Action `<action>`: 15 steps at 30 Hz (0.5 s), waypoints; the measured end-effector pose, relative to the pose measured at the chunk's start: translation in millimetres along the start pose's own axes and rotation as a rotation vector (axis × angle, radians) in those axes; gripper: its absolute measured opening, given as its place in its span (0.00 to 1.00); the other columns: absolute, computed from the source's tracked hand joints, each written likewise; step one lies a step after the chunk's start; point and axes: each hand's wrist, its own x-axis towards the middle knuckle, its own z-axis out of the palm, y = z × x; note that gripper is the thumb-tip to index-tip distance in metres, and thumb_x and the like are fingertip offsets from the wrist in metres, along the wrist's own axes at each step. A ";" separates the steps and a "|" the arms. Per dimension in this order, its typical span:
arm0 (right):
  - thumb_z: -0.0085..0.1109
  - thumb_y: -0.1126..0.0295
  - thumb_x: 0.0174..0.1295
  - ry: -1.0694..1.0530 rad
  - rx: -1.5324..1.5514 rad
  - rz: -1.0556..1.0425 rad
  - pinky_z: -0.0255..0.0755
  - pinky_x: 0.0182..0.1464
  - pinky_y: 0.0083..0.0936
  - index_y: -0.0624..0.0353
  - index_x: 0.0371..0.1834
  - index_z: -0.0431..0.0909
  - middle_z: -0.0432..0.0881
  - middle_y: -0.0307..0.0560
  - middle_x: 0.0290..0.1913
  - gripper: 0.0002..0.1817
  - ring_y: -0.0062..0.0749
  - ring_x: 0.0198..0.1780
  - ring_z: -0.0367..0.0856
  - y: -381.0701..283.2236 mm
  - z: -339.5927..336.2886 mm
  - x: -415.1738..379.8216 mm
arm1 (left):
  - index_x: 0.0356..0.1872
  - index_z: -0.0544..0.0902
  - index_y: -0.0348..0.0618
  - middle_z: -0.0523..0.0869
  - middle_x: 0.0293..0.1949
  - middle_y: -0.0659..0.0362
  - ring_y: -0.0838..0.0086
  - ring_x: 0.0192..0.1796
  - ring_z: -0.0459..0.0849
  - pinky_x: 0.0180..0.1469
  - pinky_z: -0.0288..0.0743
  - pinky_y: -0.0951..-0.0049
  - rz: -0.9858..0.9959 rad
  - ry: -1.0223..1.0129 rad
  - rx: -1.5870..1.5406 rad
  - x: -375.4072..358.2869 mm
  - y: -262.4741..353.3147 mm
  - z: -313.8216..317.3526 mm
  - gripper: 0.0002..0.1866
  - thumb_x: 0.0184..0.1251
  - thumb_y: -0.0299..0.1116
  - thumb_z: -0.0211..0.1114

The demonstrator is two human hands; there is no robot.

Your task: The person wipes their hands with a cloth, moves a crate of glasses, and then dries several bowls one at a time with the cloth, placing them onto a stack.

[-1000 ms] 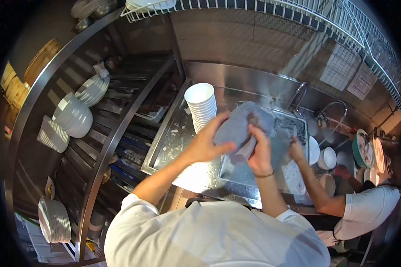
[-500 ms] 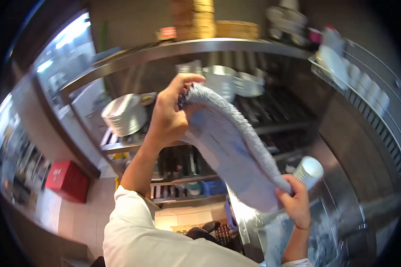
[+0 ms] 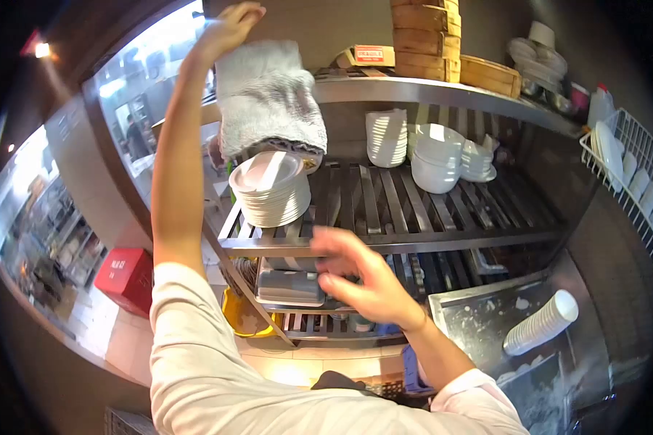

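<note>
A grey fluffy towel [image 3: 268, 94] hangs over the left front edge of the upper shelf, its lower end reaching the plate stack. Just above it, my left hand [image 3: 232, 27] is raised at the top of the view, fingers loosely bent, apparently holding nothing. My right hand [image 3: 363, 279] is in mid-air before the middle shelf, fingers apart, slightly blurred, with nothing in it. Behind and left of that hand stands a stack of white plates [image 3: 272, 192]. White bowls [image 3: 437, 159] and a stack of small white dishes [image 3: 387, 138] sit farther back on the slatted shelf.
Bamboo steamers [image 3: 428, 43] and a small box [image 3: 370, 56] stand on the upper shelf [image 3: 384, 90]. At right are a wire rack [image 3: 642, 156] with white dishes and a leaning stack of white cups [image 3: 540, 322] by the sink. A red bin [image 3: 127, 279] is at left.
The towel, earlier stretched between both hands, now hangs from the upper shelf at left. My left hand has risen; my right hand let go and moved left. The view has shifted.
</note>
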 end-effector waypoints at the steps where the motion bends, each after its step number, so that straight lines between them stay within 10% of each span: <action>1: 0.58 0.74 0.57 -0.018 0.051 0.058 0.70 0.52 0.26 0.62 0.59 0.64 0.73 0.48 0.52 0.26 0.28 0.51 0.75 14.7 -0.9 -19.2 | 0.56 0.73 0.47 0.75 0.56 0.50 0.59 0.58 0.73 0.60 0.64 0.67 0.015 -0.208 -0.166 -21.1 3.6 -10.9 0.27 0.69 0.55 0.42; 4: 0.57 0.74 0.58 0.081 0.248 0.395 0.69 0.53 0.22 0.61 0.53 0.72 0.76 0.42 0.48 0.18 0.24 0.49 0.75 90.4 -14.6 -97.2 | 0.61 0.68 0.40 0.67 0.64 0.56 0.69 0.65 0.64 0.66 0.54 0.73 -0.120 -0.592 -0.578 -61.4 -11.0 45.9 0.30 0.68 0.53 0.46; 7: 0.57 0.72 0.58 0.540 0.180 0.480 0.71 0.47 0.21 0.60 0.48 0.74 0.78 0.40 0.42 0.14 0.21 0.43 0.76 123.1 -28.3 -187.3 | 0.56 0.72 0.40 0.72 0.58 0.55 0.66 0.61 0.69 0.62 0.60 0.68 0.153 -0.100 -0.127 -66.7 -5.9 71.7 0.22 0.70 0.44 0.44; 9: 0.56 0.69 0.59 0.834 0.179 0.659 0.71 0.41 0.21 0.57 0.48 0.74 0.78 0.40 0.42 0.14 0.19 0.40 0.76 111.8 -39.6 -250.2 | 0.56 0.72 0.35 0.76 0.54 0.51 0.66 0.50 0.79 0.55 0.70 0.69 0.154 -0.177 -0.843 -69.7 -12.2 74.6 0.24 0.70 0.45 0.44; 10: 0.55 0.67 0.59 1.009 0.190 0.706 0.70 0.39 0.20 0.54 0.49 0.73 0.78 0.40 0.42 0.14 0.19 0.40 0.75 95.1 -42.4 -275.5 | 0.55 0.71 0.31 0.75 0.54 0.47 0.65 0.53 0.77 0.58 0.68 0.66 -0.023 0.044 -0.865 -90.7 47.7 61.3 0.25 0.71 0.45 0.41; 12: 0.54 0.64 0.59 1.326 0.150 0.744 0.68 0.38 0.20 0.51 0.50 0.71 0.78 0.39 0.42 0.15 0.19 0.40 0.75 70.2 -57.5 -329.7 | 0.53 0.72 0.32 0.76 0.51 0.43 0.60 0.57 0.73 0.58 0.66 0.62 0.249 0.254 -1.166 -162.4 224.9 57.4 0.29 0.70 0.51 0.41; 13: 0.54 0.63 0.59 1.475 0.103 0.723 0.68 0.39 0.21 0.49 0.51 0.71 0.78 0.38 0.42 0.16 0.20 0.41 0.74 69.0 -68.9 -355.6 | 0.53 0.72 0.32 0.75 0.53 0.44 0.59 0.56 0.74 0.57 0.67 0.65 0.767 -0.243 -1.277 -158.1 246.7 75.9 0.28 0.66 0.50 0.49; 14: 0.54 0.61 0.59 1.604 0.088 0.662 0.67 0.39 0.21 0.49 0.51 0.71 0.78 0.38 0.42 0.16 0.20 0.41 0.73 62.6 -84.4 -377.1 | 0.53 0.72 0.32 0.75 0.54 0.46 0.62 0.56 0.74 0.57 0.67 0.66 0.588 -0.219 -1.316 -205.2 326.8 71.3 0.26 0.62 0.45 0.55; 15: 0.54 0.58 0.59 1.726 0.077 0.600 0.66 0.40 0.21 0.49 0.50 0.71 0.77 0.37 0.43 0.17 0.20 0.42 0.72 57.9 -98.6 -396.1 | 0.55 0.71 0.33 0.75 0.55 0.49 0.63 0.57 0.74 0.57 0.66 0.68 0.415 -0.672 -1.479 -224.5 369.7 85.2 0.27 0.60 0.44 0.59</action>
